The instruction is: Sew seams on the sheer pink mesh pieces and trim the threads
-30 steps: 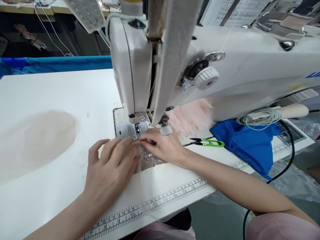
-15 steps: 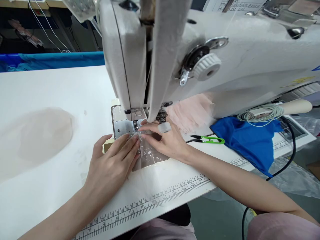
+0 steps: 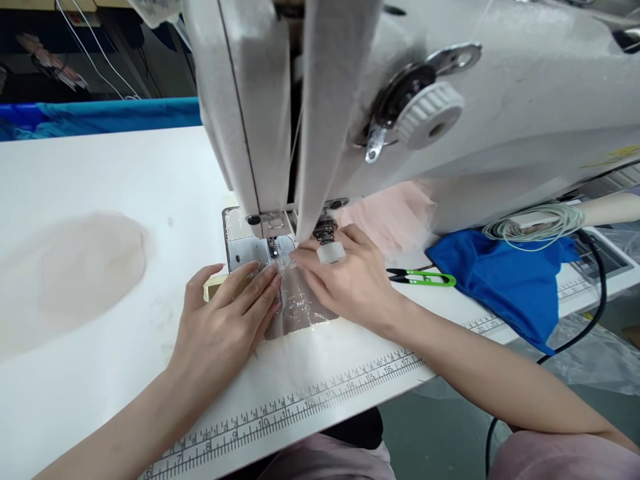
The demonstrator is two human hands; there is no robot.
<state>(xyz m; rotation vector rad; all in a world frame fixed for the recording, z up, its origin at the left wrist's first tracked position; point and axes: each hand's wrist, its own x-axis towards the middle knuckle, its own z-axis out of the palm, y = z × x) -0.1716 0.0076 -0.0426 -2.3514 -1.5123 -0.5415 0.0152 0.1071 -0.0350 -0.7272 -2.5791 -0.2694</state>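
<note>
A narrow strip of sheer, pale fabric (image 3: 286,300) runs toward me from under the presser foot (image 3: 273,248) of a sewing machine (image 3: 255,120). My left hand (image 3: 230,310) lies on the fabric's left side, fingers stretched out and fingertips just in front of the foot. To the right of the foot, my right hand (image 3: 350,280) has its thumb and index finger closed together at the fabric's edge, the other fingers bent. A white, block-like piece (image 3: 331,253) sits on one of its fingers. The needle tip is hard to make out.
Pink sheer fabric (image 3: 395,217) lies behind my right hand. Green-handled thread snips (image 3: 425,278) and a blue cloth (image 3: 505,280) lie to the right, beside a coiled pale cord (image 3: 533,223). A printed ruler (image 3: 280,413) follows the table's front edge.
My right hand's index finger has drawn back from the presser foot, and its thumb and fingers have come together. My left hand stays nearly in place. The view has moved closer to the machine.
</note>
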